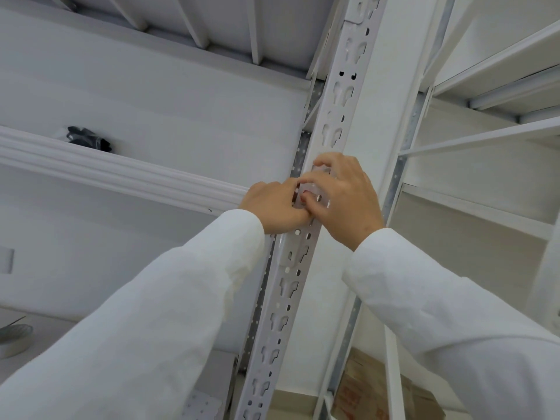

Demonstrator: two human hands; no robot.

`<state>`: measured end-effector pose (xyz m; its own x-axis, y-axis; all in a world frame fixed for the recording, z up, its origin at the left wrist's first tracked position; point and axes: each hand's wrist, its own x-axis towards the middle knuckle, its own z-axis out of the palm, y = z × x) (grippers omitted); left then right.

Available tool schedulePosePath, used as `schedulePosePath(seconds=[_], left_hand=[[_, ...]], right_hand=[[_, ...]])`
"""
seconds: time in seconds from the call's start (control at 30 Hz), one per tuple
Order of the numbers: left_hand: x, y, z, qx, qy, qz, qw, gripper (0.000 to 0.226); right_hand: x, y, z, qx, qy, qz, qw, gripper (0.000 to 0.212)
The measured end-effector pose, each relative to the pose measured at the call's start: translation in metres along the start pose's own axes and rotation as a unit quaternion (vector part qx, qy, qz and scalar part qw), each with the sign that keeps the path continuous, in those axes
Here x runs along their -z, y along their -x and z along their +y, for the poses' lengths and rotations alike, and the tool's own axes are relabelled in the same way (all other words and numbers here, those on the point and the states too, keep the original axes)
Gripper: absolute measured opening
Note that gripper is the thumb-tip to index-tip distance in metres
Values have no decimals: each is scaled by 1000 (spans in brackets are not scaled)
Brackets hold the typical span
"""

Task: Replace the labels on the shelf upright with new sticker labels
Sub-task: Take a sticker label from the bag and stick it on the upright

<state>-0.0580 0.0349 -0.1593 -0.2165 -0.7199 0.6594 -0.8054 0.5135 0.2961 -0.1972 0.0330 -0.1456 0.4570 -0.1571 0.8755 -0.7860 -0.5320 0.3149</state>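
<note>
Head view: left hand point(274, 207) and right hand point(342, 198) pinch what seems a clear label point(315, 189) on the upright point(303, 259).

Hands crowd upright point(333, 95) mid-span; shelf beam point(121, 174) blocks left (room above)

You face white metal shelving point(485, 74) against a white wall point(151, 95); a cardboard box point(372, 389) sits low at right, evenly lit.
</note>
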Motion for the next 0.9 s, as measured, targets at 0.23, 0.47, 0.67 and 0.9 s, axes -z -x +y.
schedulePosePath(seconds=[0.23, 0.47, 0.67, 0.9], left_hand=[[2, 1, 2, 3, -7, 1, 1000, 53], [-1, -2, -1, 10, -12, -9, 1000, 65], [-3, -4, -4, 12, -4, -10, 1000, 63], [-4, -4, -3, 12, -2, 3, 1000, 46]], right_hand=[[1, -14, 15, 116, 80, -23, 990, 14], [8, -13, 23, 139, 57, -60, 987, 15], [16, -9, 22, 71, -7, -112, 991, 8], [25, -7, 7, -94, -106, -32, 989, 6]])
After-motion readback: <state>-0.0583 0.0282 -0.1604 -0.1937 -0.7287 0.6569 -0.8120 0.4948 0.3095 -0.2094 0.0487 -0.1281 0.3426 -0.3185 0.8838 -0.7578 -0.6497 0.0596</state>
